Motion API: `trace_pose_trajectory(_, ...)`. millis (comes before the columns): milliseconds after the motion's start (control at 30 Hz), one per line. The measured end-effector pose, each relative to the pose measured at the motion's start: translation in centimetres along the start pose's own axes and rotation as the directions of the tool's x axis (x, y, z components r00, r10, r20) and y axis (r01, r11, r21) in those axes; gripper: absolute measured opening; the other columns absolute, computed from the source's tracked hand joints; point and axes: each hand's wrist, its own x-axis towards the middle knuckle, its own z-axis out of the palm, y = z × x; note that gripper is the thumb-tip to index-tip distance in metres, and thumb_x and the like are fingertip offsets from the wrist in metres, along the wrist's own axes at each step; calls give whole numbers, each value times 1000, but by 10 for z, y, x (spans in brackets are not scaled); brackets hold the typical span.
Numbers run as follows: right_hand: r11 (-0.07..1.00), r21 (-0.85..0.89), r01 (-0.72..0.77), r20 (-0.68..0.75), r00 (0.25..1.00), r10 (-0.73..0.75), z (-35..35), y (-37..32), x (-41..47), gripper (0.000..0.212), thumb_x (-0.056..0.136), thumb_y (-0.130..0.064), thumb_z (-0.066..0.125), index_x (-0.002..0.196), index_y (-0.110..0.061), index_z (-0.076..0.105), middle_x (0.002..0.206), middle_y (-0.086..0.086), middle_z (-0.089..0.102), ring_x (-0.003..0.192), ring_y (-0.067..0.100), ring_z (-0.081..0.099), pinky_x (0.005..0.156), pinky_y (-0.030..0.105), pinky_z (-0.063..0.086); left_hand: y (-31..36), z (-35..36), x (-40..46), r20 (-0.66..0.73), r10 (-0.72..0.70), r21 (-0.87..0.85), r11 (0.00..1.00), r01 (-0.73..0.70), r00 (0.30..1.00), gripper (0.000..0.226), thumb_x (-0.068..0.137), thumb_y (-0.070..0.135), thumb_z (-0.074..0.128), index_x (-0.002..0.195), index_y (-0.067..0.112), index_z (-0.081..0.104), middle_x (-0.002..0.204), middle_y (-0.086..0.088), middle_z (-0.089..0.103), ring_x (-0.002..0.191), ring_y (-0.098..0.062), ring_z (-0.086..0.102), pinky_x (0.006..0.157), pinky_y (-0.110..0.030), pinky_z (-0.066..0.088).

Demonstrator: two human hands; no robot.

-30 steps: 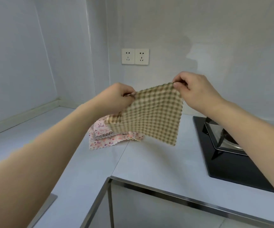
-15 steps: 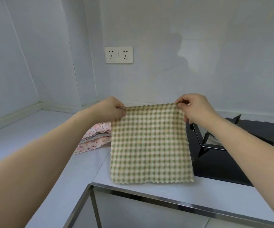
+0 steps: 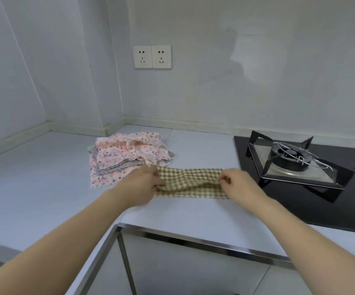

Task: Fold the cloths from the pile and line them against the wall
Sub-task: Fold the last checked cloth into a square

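Head view: left hand (image 3: pixel 142 184) and right hand (image 3: pixel 235 182) each pinch an end of the checked cloth (image 3: pixel 190 184), which lies on the counter (image 3: pixel 44 188) folded into a narrow band. Just left, touching it, sits the pile (image 3: pixel 127 155); the stove (image 3: pixel 300 167) is right.

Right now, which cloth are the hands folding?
The green checked cloth, pinched at its ends by the left hand and right hand. The flowery pink and grey ones sit untouched in the pile.
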Motion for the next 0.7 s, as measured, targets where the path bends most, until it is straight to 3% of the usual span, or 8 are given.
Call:
trace_pose_trajectory(133, 987, -146, 72, -76, 994, -83, 31, 10, -28, 21, 93, -16, 49, 104, -19, 66, 110, -7, 62, 99, 15, 55, 83, 28, 42, -6, 27, -18, -89, -13, -83, 996, 6, 996, 57, 86, 35, 26, 127, 21, 63, 115, 0, 56, 104, -22, 48, 93, -39, 42)
trace_pose_trajectory(333, 985, -173, 17, -115, 993, -37, 34, 10, -25, 27, 86, -23, 52, 111, -24, 62, 115, -11, 60, 108, 14, 52, 94, 34, 42, -9, 38, -20, -203, -17, -125, 992, -8, 979, 55, 85, 51, 29, 122, 27, 62, 110, 6, 54, 105, -16, 45, 98, -37, 37)
trace_pose_trajectory(500, 979, -204, -14, -111, 994, -9, 36, 12, -21, 34, 85, -27, 52, 118, -27, 58, 123, -10, 55, 115, 17, 48, 100, 38, 38, -17, 42, -12, -296, 153, -73, 981, -182, 943, 29, 94, 40, 53, 118, 26, 61, 109, 7, 54, 96, -11, 42, 85, -33, 40)
trace_pose_trajectory(567, 979, -202, -12, -122, 992, -13, 38, 14, -20, 33, 85, -29, 52, 118, -28, 58, 123, -11, 55, 115, 16, 48, 100, 38, 37, -15, 42, -8, -324, 227, -14, 969, -245, 918, 22, 95, 35, 52, 108, 23, 66, 102, 6, 57, 90, -13, 47, 77, -33, 43)
trace_pose_trajectory(700, 976, -217, -3, -131, 991, -26, 38, 13, -22, 36, 87, -42, 54, 120, -29, 58, 124, -12, 54, 117, 15, 49, 101, 38, 37, -9, 43, -4, -305, 189, 25, 981, -191, 933, 16, 98, 19, 49, 97, 15, 65, 92, 0, 60, 84, -22, 53, 71, -38, 46)
